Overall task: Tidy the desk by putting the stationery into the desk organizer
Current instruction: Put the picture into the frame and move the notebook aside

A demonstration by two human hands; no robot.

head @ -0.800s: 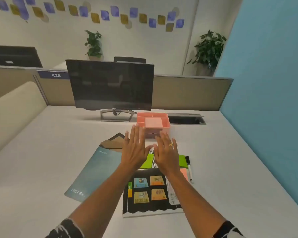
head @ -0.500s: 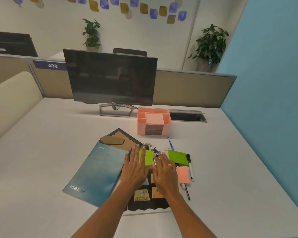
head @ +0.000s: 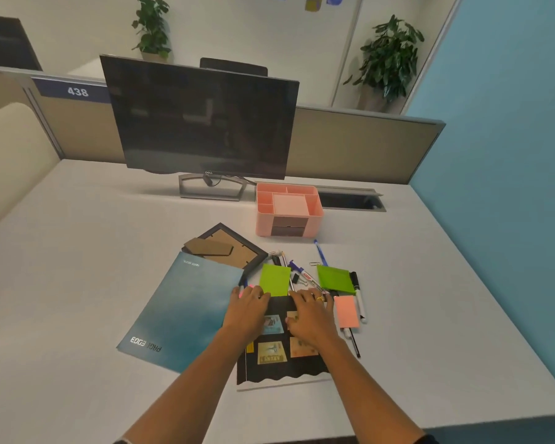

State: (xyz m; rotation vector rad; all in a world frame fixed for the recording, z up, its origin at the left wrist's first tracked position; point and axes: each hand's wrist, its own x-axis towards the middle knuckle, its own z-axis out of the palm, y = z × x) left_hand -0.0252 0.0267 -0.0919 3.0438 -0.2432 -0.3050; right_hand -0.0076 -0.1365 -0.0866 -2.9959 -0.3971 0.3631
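The pink desk organizer (head: pixel 314 216) stands behind the pile, its compartments empty. Loose stationery lies in front of it: two green sticky pads (head: pixel 274 279) (head: pixel 335 277), a pink sticky pad (head: pixel 346 311), a blue pen (head: pixel 320 255), markers (head: pixel 357 291), a binder clip (head: pixel 297 279) and a paper clip (head: pixel 315 263). My left hand (head: pixel 247 312) and my right hand (head: pixel 308 317) lie side by side on a black photo sheet (head: pixel 282 366). Their fingers curl over its far edge, thumbs on top.
A teal booklet (head: pixel 180 312) lies left of the hands, with a face-down picture frame (head: pixel 226 248) behind it. A monitor (head: pixel 202 120) stands at the back, a cable slot (head: pixel 350 200) right of the organizer. The blue wall bounds the desk's right side.
Both hands drew back from the stationery pile toward me and curled their fingers at the black sheet's far edge. The camera tilted down and moved closer.
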